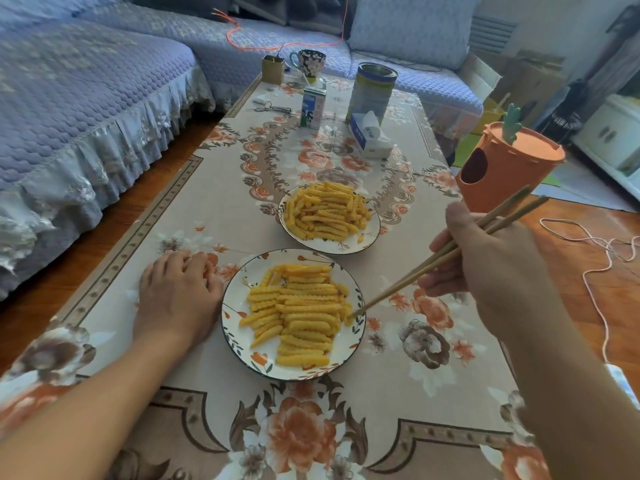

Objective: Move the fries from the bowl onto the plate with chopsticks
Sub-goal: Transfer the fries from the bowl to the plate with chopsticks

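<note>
Gripping the chopsticks [446, 258] with tips at the plate [239, 344] edge, the right hand [491, 268] risked knocking laid fries [298, 313] off, while the left hand [176, 292] lay flat and more waited in the bowl [367, 242].

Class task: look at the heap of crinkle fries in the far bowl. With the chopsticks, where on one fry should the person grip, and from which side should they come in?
Take a top fry in the bowl near its middle, across its narrow width. Most lie roughly left to right in a loose heap, so the chopsticks, held in the right hand, should probably come down from above and the right.
</note>
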`<state>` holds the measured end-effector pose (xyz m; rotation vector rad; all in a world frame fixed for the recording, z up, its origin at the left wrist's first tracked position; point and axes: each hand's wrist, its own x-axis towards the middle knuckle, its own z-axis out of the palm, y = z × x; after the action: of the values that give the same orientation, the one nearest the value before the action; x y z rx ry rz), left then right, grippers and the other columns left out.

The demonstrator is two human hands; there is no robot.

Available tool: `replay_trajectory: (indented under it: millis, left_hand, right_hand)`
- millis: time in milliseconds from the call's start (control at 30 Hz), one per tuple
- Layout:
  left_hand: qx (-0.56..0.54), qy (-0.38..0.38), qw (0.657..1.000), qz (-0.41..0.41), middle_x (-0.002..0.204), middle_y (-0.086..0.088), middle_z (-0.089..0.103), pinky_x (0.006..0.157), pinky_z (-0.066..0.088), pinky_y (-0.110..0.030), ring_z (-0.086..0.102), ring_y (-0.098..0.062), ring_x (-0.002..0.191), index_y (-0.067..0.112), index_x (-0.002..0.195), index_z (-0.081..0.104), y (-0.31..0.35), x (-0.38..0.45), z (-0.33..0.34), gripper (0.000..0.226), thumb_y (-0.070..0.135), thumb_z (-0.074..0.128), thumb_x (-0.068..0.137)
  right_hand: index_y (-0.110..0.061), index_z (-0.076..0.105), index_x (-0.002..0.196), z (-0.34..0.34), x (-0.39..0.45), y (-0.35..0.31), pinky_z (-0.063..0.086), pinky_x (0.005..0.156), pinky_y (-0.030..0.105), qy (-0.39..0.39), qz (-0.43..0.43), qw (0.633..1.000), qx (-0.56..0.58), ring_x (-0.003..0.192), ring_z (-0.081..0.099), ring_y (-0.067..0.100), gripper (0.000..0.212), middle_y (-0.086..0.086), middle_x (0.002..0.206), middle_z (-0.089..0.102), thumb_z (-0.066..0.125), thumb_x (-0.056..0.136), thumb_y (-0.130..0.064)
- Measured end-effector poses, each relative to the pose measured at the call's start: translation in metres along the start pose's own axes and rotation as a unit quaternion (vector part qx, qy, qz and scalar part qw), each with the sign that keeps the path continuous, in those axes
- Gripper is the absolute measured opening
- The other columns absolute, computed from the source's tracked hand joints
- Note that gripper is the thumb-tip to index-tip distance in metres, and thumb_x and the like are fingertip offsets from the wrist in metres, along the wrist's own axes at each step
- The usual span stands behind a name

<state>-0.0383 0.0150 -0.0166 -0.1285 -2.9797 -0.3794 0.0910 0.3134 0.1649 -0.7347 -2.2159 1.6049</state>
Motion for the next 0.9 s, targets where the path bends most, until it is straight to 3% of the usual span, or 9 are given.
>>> replay_trajectory:
  millis: [167, 300, 567, 733, 900]
  left_hand:
    - [-0.006, 0.004, 1.000, 0.001, 0.141, -0.020, 0.055, 0.117, 0.031, -0.053, 0.044, -0.038, 0.136, 0.015, 0.132, 0.060, 0.002, -0.002, -0.003, 0.057, 0.044, 0.034, 0.091]
    - [-0.006, 0.007, 1.000, 0.000, 0.141, -0.020, 0.055, 0.116, 0.032, -0.054, 0.044, -0.038, 0.135, 0.014, 0.132, 0.061, 0.002, -0.002, -0.002, 0.044, 0.036, 0.046, 0.097]
    - [-0.011, 0.008, 1.000, 0.001, 0.142, -0.018, 0.054, 0.116, 0.033, -0.055, 0.044, -0.037, 0.135, 0.016, 0.133, 0.060, 0.000, 0.000, 0.002, 0.039, 0.031, 0.054, 0.097]
    - [-0.008, 0.011, 1.000, 0.003, 0.139, -0.018, 0.056, 0.114, 0.035, -0.054, 0.046, -0.037, 0.133, 0.017, 0.131, 0.060, 0.000, 0.000, 0.001, 0.038, 0.031, 0.054, 0.096]
    - [-0.006, 0.013, 1.000, 0.003, 0.138, -0.017, 0.056, 0.115, 0.034, -0.053, 0.046, -0.036, 0.133, 0.019, 0.130, 0.059, -0.001, 0.002, 0.001, 0.037, 0.033, 0.053, 0.097]
  right_hand:
    - [0.005, 0.063, 0.084, 0.010, -0.014, 0.015, 0.062, 0.050, 0.039, -0.022, 0.018, 0.999, -0.019, 0.050, 0.071, 0.033, 0.051, 0.018, 0.055, 0.067, 0.051, 0.105, -0.039]
    - [0.003, 0.064, 0.083, 0.010, -0.014, 0.021, 0.062, 0.050, 0.037, -0.030, 0.026, 0.999, 0.014, 0.054, 0.073, 0.033, 0.047, 0.023, 0.062, 0.068, 0.056, 0.102, -0.040]
    - [-0.011, 0.068, 0.085, -0.010, 0.034, 0.026, 0.064, 0.059, 0.039, 0.115, -0.108, 0.987, 0.022, 0.058, 0.074, 0.027, 0.035, 0.010, 0.067, 0.072, 0.054, 0.105, -0.037]
    - [-0.013, 0.070, 0.083, 0.017, 0.074, 0.035, 0.065, 0.065, 0.048, 0.108, -0.125, 0.986, -0.006, 0.057, 0.074, 0.025, 0.030, 0.008, 0.066, 0.073, 0.058, 0.104, -0.029]
    - [-0.006, 0.071, 0.086, 0.031, 0.085, 0.040, 0.065, 0.064, 0.046, 0.104, -0.088, 0.990, -0.025, 0.056, 0.074, 0.024, 0.035, 0.013, 0.068, 0.073, 0.059, 0.104, -0.034]
